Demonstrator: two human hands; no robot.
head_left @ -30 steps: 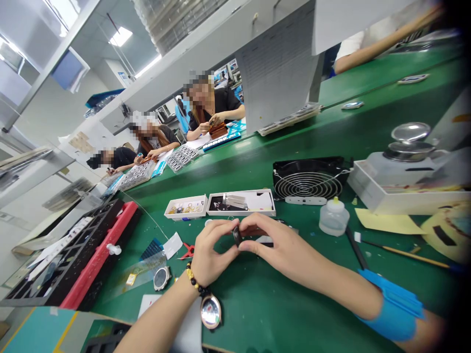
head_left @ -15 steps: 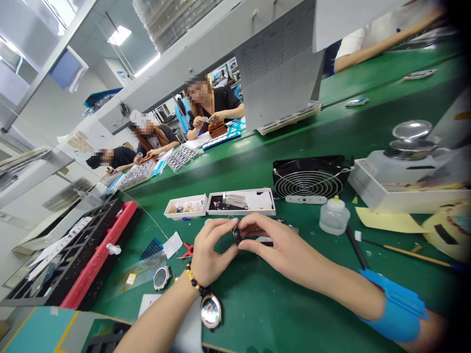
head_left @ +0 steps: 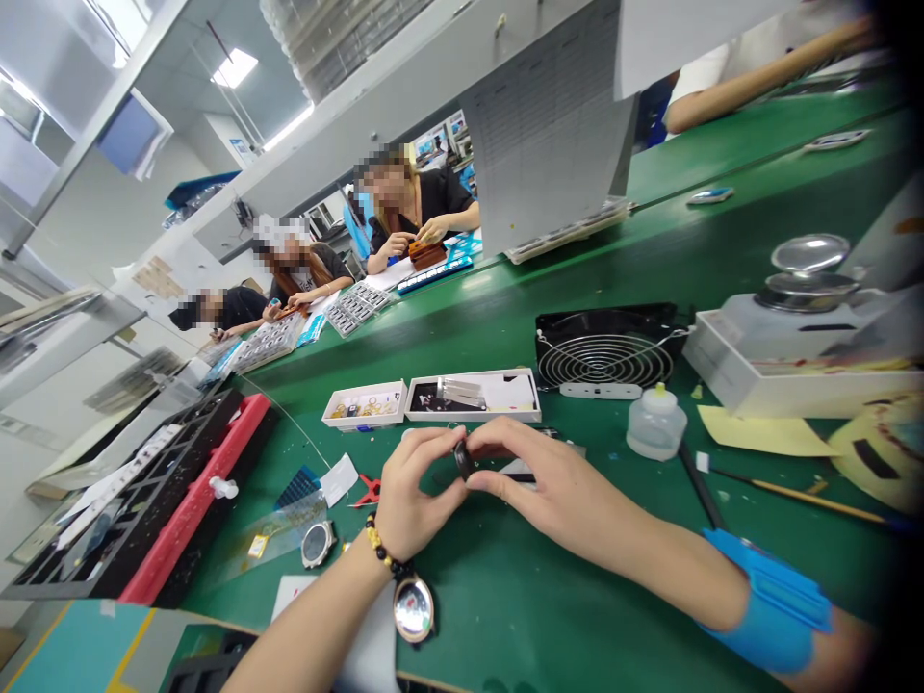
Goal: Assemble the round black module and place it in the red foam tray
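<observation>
A small, dark, rounded piece is grasped between the fingertips of the left hand and the right hand, above the green workbench, between its near edge and a shallow white rectangular tray. The handling appears under way: the piece is not yet set down, and how much remains cannot be told. A silver-rimmed round watch case, toward the near left corner, is touched by neither hand.
</observation>
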